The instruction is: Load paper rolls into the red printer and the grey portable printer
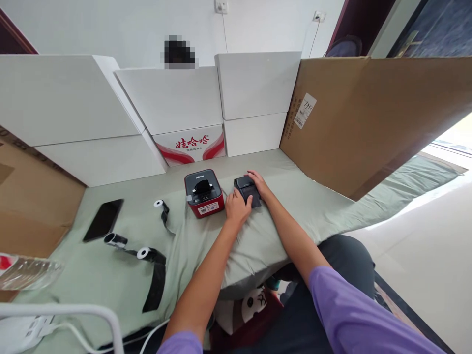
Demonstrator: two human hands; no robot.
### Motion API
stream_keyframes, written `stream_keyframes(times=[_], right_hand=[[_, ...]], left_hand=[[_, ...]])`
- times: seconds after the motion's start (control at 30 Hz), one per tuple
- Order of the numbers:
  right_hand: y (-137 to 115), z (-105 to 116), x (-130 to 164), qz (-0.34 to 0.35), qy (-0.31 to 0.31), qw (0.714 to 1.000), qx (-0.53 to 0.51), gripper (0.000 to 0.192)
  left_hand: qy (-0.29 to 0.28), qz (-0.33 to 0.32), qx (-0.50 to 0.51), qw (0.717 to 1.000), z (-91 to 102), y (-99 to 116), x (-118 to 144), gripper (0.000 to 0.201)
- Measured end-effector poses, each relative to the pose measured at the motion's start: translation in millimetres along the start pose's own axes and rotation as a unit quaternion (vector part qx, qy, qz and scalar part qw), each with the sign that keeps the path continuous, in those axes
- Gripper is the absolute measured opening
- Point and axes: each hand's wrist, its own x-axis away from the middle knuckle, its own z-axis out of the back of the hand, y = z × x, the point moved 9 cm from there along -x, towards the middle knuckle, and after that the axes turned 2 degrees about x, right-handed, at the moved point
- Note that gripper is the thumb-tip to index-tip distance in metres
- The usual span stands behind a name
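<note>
A small black box-shaped device point(243, 182) sits on the cloth-covered table, with a dark flat strip point(253, 195) over its near right side. My left hand point(238, 206) grips its near left side, thumb on the strip and fingers curled along the edge. From the far right, my right hand point(259, 183) is closed around the device, its fingertips over the back edge. Just left of my hands stands a red and black machine point(204, 193) with a black part on top and a white label on its front. My palms hide some of the device.
Left on the cloth are a black phone point(103, 220), a small roll of black strip point(161, 205), a larger roll point(144, 253) and a dark tube point(115, 240). White boxes point(169, 98) stand behind, cardboard point(350, 113) at right. A white bar point(59, 309) crosses the lower left.
</note>
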Motion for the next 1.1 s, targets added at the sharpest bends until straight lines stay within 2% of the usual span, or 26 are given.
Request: stream_keyframes(times=[0.13,0.23,0.33,0.5,0.87,1.1], right_hand=[[0.5,-0.3,0.3,-0.006,0.001,1.0,-0.008,0.058],[2.0,-1.2,-0.8,-0.017,-0.004,1.0,-0.013,0.053],[2.8,-2.5,-2.2,-0.02,-0.016,1.0,-0.009,0.054],[2.3,-3.7,-3.1,-0.016,-0.041,0.999,-0.002,0.065],[-2.4,-5.0,0.7,0.004,-0.086,0.996,-0.015,0.073],[-1.8,-4.5,4.9,0.005,-0.129,0.991,-0.031,0.09]], left_hand=[[0.01,0.009,0.033,0.999,0.5,-3.4,2.5,0.067],[0.009,0.037,0.082,0.996,-0.5,-9.9,4.7,0.062],[0.018,0.051,0.105,0.993,0.3,-13.3,6.3,0.063],[0.033,0.037,0.133,0.99,2.7,-12.3,5.9,0.066],[0.006,0.024,0.165,0.986,2.9,-12.7,1.4,0.053],[0.0,0.025,0.152,0.988,5.1,-11.9,1.4,0.049]])
